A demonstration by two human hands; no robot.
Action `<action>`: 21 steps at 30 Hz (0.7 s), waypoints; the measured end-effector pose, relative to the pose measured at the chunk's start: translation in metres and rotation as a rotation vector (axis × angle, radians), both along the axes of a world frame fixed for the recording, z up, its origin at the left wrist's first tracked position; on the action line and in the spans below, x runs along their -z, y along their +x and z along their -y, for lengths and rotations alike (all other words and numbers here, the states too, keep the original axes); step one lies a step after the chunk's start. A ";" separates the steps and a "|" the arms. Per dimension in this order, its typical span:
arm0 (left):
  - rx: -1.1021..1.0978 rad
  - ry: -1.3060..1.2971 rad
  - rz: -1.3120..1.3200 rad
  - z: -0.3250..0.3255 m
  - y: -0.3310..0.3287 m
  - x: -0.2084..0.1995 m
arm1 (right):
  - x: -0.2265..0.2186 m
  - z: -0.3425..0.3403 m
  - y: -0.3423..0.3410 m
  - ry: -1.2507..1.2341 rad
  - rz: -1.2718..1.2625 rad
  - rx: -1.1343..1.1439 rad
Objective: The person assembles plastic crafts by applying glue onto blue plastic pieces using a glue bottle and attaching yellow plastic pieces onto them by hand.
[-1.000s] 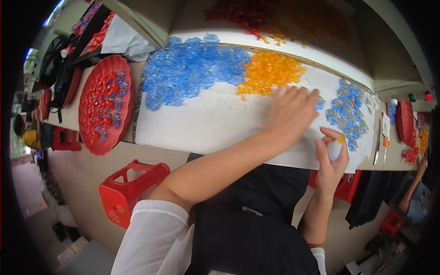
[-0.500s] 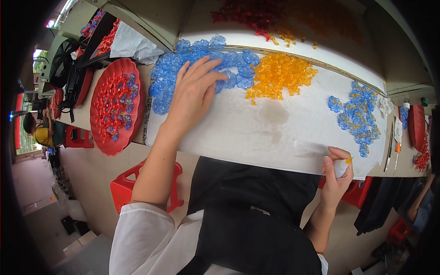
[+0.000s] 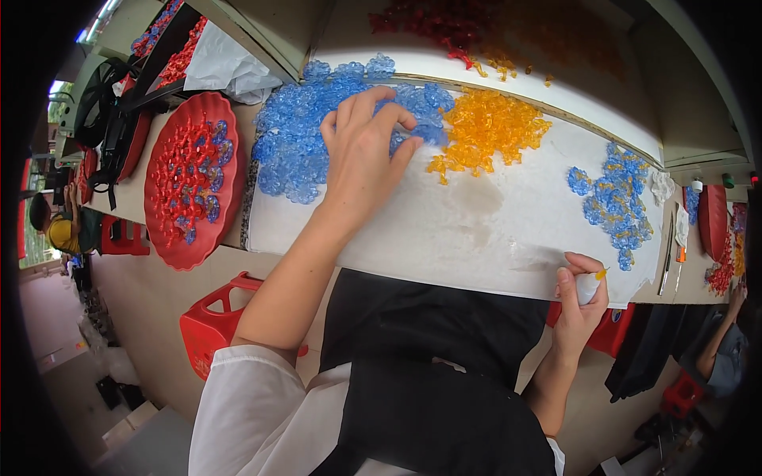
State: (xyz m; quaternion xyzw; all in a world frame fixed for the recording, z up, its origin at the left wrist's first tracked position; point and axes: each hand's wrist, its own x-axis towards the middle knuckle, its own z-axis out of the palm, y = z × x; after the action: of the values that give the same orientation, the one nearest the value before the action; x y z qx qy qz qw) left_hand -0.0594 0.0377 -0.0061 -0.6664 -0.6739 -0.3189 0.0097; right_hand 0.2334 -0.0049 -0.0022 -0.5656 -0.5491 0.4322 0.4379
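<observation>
Translucent blue scalloped plastic pieces look light, stiff, best pinched edgewise. Left hand curls over them, grip unclear; right hand clasps a white yellow-tipped bottle.

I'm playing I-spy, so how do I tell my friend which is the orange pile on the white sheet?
Start at the white sheet in front of the black apron. Near its far edge, the left hand is over a wide blue heap, and the orange pile sits just right of that. It's the only all-orange heap on that sheet; the far-right heap is blue with yellow bits.
</observation>
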 end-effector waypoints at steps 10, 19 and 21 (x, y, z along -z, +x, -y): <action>0.335 -0.083 0.580 0.007 0.025 -0.031 | -0.003 -0.001 0.002 -0.015 0.001 0.006; 0.465 -0.112 0.225 0.012 0.046 -0.013 | -0.005 -0.003 -0.004 -0.023 -0.058 0.000; 0.350 -0.220 0.289 0.024 0.049 -0.009 | -0.006 -0.004 -0.003 -0.016 -0.025 -0.010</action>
State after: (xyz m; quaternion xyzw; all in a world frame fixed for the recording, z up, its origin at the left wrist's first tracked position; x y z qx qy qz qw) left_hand -0.0106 0.0140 0.0025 -0.7176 -0.5732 -0.3325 -0.2145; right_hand 0.2301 -0.0014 0.0034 -0.5607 -0.5431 0.4458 0.4380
